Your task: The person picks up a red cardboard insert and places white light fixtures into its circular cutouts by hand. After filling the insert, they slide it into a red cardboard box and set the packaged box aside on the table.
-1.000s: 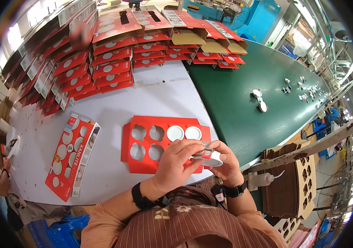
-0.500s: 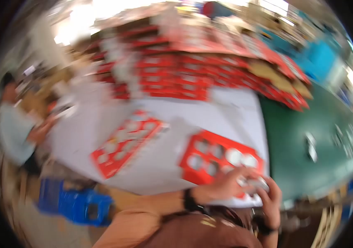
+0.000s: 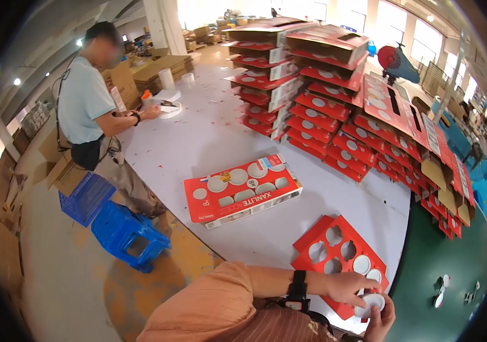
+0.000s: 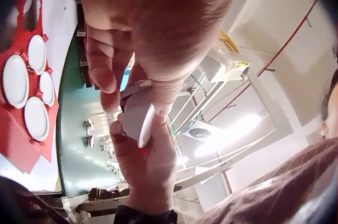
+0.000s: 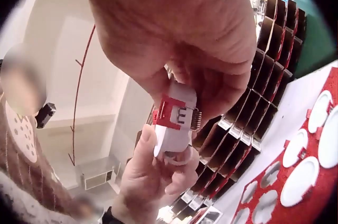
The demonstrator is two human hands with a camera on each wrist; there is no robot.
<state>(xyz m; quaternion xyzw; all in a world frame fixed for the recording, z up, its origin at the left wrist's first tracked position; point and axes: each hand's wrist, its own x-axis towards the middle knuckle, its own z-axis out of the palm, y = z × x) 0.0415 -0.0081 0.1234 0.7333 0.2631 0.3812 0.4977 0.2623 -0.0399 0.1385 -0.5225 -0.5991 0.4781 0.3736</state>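
Note:
Both my hands hold a round white downlight [image 3: 369, 308] over the near right edge of the table. A red clip [image 5: 169, 113] and a metal spring [image 5: 197, 120] show on its side in the right wrist view. My left hand [image 3: 347, 287] pinches it from the left, thumb on the white body. My right hand [image 3: 382, 324] grips the other side with curled fingers. Just beyond lies a red tray [image 3: 335, 222] with round holes, partly covered by my left hand. White discs [image 4: 37, 118] sit in several of its holes; others are vacant.
A printed red and white box [image 3: 243, 191] lies left of the tray. Tall stacks of red cartons [image 3: 323, 122] stand behind. Small lamps [image 3: 442, 290] lie on the green surface [image 3: 420, 268] at right. Another person [image 3: 92, 97] stands left, near a blue stool [image 3: 126, 231].
The head view has swung to the left, bringing the other person and blue stool into sight. Both hands still hold the downlight, whose white round face now shows more toward the head camera.

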